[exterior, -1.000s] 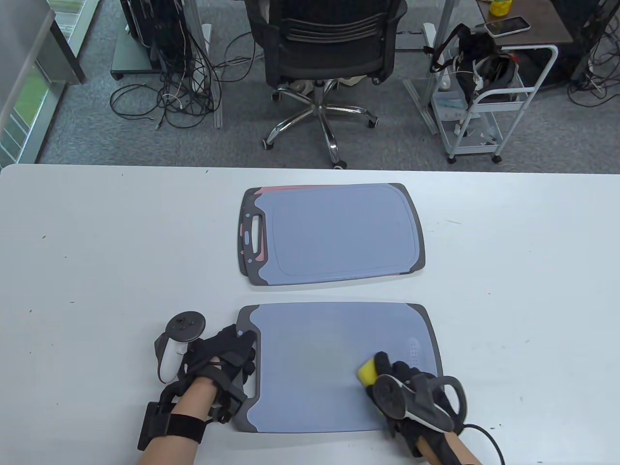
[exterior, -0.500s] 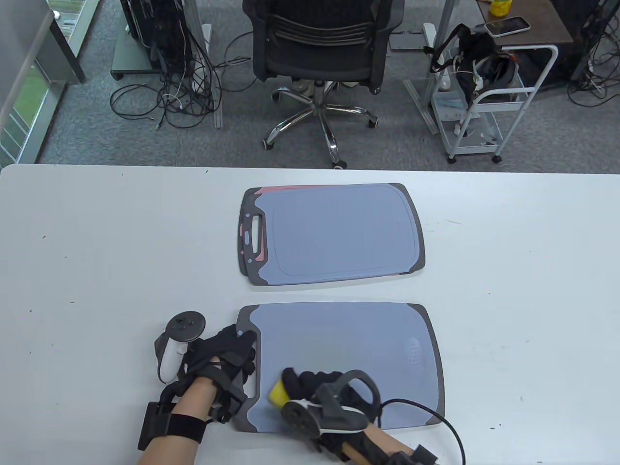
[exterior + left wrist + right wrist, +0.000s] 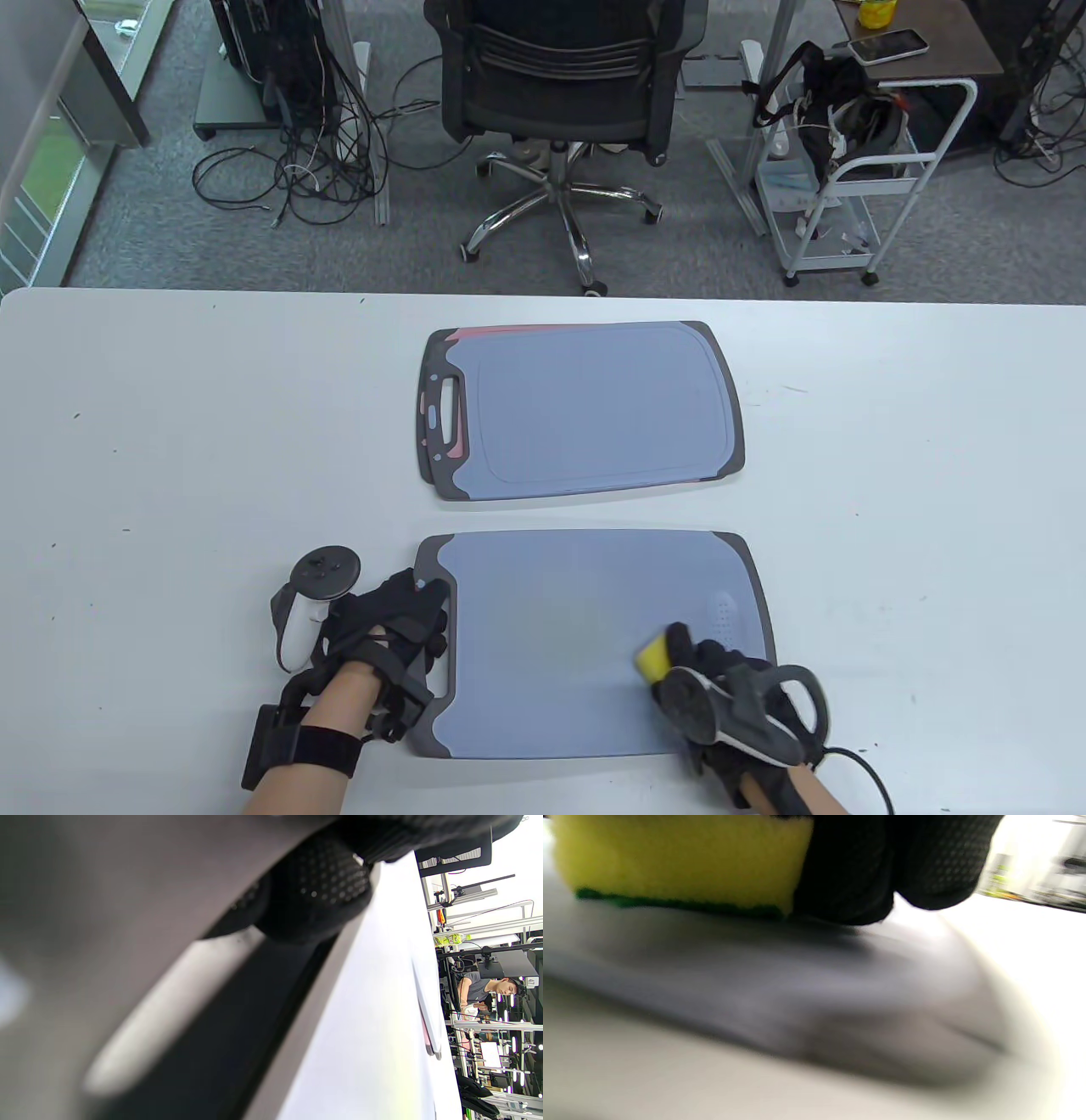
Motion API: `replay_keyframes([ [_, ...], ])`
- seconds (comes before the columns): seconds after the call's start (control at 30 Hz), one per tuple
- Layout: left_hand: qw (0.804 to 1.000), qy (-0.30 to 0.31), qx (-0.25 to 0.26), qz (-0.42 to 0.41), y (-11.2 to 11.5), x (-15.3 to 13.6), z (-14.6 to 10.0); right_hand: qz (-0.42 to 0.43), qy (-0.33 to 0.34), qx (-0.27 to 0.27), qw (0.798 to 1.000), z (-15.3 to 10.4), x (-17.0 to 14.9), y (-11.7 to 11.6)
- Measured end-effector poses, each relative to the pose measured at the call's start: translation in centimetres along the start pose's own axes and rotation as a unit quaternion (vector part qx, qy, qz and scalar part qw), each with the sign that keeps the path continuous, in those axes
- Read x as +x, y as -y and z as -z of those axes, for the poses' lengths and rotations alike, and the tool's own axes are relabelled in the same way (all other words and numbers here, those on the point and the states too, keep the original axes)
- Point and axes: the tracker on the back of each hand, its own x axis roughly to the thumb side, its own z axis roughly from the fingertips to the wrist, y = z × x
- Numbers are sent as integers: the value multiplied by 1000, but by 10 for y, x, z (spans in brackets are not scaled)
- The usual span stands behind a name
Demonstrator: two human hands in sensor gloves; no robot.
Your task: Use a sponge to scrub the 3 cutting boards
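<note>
A blue-grey cutting board (image 3: 560,628) with dark ends lies at the table's near edge. My right hand (image 3: 713,671) grips a yellow sponge (image 3: 653,656) with a green underside and presses it on the board's right part; the right wrist view shows the sponge (image 3: 678,861) flat on the board (image 3: 780,997). My left hand (image 3: 394,632) lies over the board's left handle end, fingers curled at the handle slot. Farther back sits a second blue board (image 3: 585,412) stacked on a pink-edged one (image 3: 488,331).
The white table (image 3: 170,441) stretches left and right of the boards. Beyond its far edge stand an office chair (image 3: 564,85), floor cables (image 3: 314,161) and a white cart (image 3: 857,178). A person (image 3: 488,988) is at the far end in the left wrist view.
My right hand swept the sponge from the board's right side to its left near the handle, then back to the right. The left hand and all boards stayed in place.
</note>
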Motion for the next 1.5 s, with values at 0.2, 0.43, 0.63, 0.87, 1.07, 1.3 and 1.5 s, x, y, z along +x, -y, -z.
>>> replay_keyframes([
  [0.2,1000,-3,13,-6,0,-1,-1,-12,18,-4,1000,4,14,3],
  [0.43,1000,-1,20,-9,1,-2,-2,-17,273,-37,961,10,190,26],
  [0.63,1000,-4,22,-19,2,-2,-3,-83,326,-53,940,4,233,34],
  [0.87,999,-12,-8,-50,-1,-5,1,-21,107,-27,994,7,66,9],
  [1.07,999,-8,4,-35,0,-4,-1,20,-49,22,998,-12,-36,-7],
  [1.3,999,-8,6,-33,-1,-4,0,18,158,-43,986,1,96,9],
  [1.5,999,-9,7,-36,-1,-4,-1,-33,318,-92,943,-5,233,23],
])
